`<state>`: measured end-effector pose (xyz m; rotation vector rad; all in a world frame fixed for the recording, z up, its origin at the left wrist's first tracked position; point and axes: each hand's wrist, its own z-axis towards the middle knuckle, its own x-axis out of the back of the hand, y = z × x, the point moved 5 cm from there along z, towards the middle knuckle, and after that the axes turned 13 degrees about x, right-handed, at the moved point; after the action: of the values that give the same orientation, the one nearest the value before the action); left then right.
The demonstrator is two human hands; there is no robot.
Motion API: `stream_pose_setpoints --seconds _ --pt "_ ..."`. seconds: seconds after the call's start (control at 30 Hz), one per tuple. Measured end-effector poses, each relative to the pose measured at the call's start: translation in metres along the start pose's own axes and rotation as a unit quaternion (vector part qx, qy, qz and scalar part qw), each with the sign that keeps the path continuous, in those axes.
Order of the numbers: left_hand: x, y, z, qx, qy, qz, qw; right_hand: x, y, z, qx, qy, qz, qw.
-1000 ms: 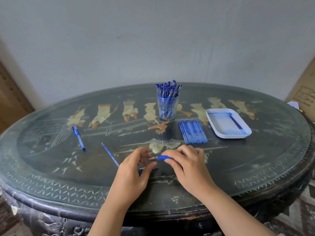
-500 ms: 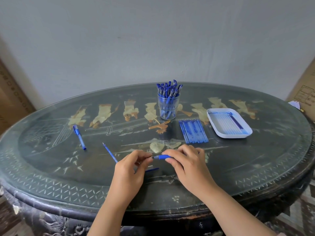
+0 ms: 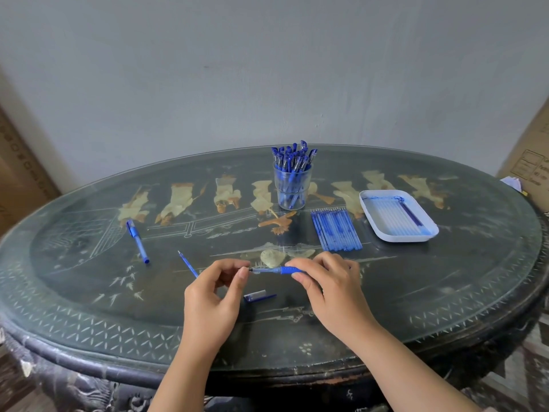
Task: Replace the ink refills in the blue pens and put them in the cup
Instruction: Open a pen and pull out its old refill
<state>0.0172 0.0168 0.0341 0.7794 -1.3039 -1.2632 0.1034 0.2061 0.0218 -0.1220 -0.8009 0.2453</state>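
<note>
Head cam had both hands low in the middle of the frame, working one pen [image 3: 279,270] held level just above the table [image 3: 460,278]. The right hand [image 3: 326,289] was wrapped around the blue grip and the barrel behind it. The left hand [image 3: 214,295] had thumb and forefinger pinched on the tip end. It was too small to tell whether that pinch was on the nose cone or the bare refill point.

If it were me, I'd keep the right hand as the anchor and let the left do all the twisting or pulling. Going straight along the pen's line should stop the thin refill from bending, and staying low over the table means nothing rolls far. The cap [image 3: 258,296] lay just below the pen, between the hands, handy for closing up. A loose refill [image 3: 187,264] lay just left of the left hand, and a spare pen [image 3: 138,242] sat farther left.

The cup [image 3: 292,188] stood upper middle, already stuffed with capped pens. A row of refills [image 3: 337,230] lay just below and right of it. Right of those was a white tray [image 3: 407,237] with pale tubes and blue smears, probably the spent ones.

The table itself was a dark, glossy oval with pale inlaid figures and a carved edge. Behind it was a plain grey wall [image 3: 267,69], with a cardboard box [image 3: 531,162] at the right edge of the frame.
</note>
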Motion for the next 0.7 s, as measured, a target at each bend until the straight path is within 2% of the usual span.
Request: stream_pose_setpoints --seconds 0.2,0.5,0.7 --pt "0.000 -0.001 0.001 0.009 0.005 -0.007 1.000 0.002 0.000 0.000 -0.005 0.000 0.006 1.000" --pt "0.006 0.000 -0.001 0.019 0.052 -0.022 0.998 0.003 0.000 0.000 -0.011 0.004 0.002 1.000" --pt "0.014 0.001 -0.002 0.045 0.123 -0.035 0.991 0.004 0.003 -0.001 -0.032 0.018 0.002 0.999"
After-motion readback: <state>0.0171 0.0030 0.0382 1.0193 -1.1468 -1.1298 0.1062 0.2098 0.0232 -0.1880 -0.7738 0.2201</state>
